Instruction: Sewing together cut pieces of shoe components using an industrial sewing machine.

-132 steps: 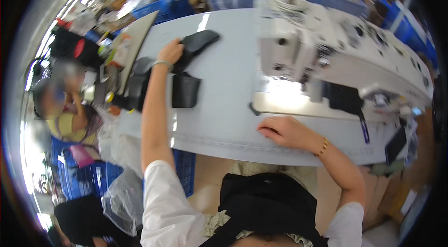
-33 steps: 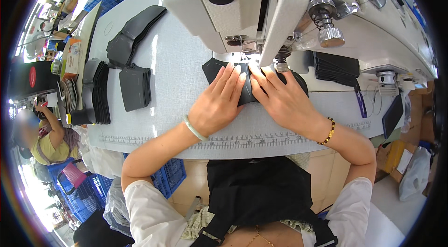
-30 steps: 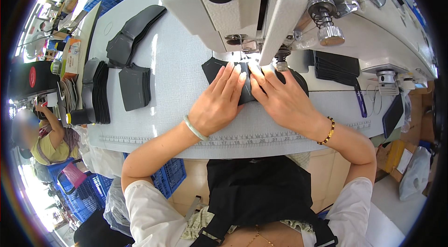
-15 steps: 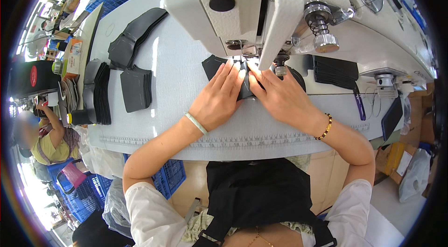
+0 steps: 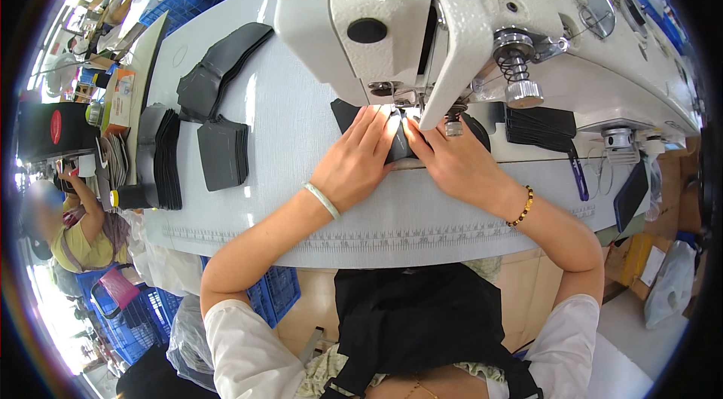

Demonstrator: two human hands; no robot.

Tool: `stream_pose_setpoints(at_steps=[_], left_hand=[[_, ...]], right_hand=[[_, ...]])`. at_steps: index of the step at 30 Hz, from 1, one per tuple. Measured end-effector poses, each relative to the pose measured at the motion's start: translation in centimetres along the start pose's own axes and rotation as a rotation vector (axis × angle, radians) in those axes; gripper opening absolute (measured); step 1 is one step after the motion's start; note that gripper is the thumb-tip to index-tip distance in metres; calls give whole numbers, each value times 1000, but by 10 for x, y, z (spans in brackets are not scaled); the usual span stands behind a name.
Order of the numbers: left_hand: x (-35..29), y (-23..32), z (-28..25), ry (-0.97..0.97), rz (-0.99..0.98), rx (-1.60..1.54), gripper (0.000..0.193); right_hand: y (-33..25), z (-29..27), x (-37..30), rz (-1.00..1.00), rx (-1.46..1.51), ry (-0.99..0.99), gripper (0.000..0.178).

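Note:
Both my hands lie on a black, leather-like piece [image 5: 400, 144] under the head of a white sewing machine [image 5: 310, 30]. My left hand [image 5: 355, 156] presses flat on its left part, fingers stretched forward and close together. On the other side, my right hand [image 5: 461, 158] lies with its fingers extended toward the lit needle area. Fingertips of both hands come close to the presser foot [image 5: 407, 100]. A strip of the piece shows between the hands, and one dark corner sticks out beyond the left fingers. The fingers and machine head hide the rest.
Stacks of black cut pieces [image 5: 224, 154] lie on the left of the pale table [image 5: 286, 173]. Another black stack [image 5: 538, 128] and a purple-handled tool [image 5: 578, 177] are at the right. A printed ruler [image 5: 376, 238] runs along the near edge. A person [image 5: 90, 222] sits far left.
The whole view has shifted slightly, so the machine and table sit lower in the picture. Both hands stay flat on the black piece, with little visible change in pose.

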State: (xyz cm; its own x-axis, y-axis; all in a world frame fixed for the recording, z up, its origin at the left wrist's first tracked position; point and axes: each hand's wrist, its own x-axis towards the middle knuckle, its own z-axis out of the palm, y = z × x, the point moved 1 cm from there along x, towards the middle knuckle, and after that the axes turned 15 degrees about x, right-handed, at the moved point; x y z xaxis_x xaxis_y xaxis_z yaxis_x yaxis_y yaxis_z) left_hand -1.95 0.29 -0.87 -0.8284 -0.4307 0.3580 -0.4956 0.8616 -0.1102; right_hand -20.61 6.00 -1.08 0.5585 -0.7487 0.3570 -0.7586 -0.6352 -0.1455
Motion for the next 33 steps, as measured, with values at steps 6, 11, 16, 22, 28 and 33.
stream_pose_setpoints(at_steps=[6,11,16,22,28,33], left_hand=[[-2,1,0,-26,-14,-28,68],[-3,-2,0,-64,34,-41,64],[-4,-2,0,-39,48,-26,61],[1,-1,-7,-57,27,-44,63],[1,0,-4,-38,52,67,64],[3,-3,-2,44,73,-13,26]], right_hand=[[2,1,-3,-37,54,-7,40],[0,2,0,-43,36,46,39],[-2,1,0,-43,43,38,38],[-3,0,-2,-31,44,68,37],[2,2,-3,-72,20,80,38],[4,5,-5,-78,4,56,40]])
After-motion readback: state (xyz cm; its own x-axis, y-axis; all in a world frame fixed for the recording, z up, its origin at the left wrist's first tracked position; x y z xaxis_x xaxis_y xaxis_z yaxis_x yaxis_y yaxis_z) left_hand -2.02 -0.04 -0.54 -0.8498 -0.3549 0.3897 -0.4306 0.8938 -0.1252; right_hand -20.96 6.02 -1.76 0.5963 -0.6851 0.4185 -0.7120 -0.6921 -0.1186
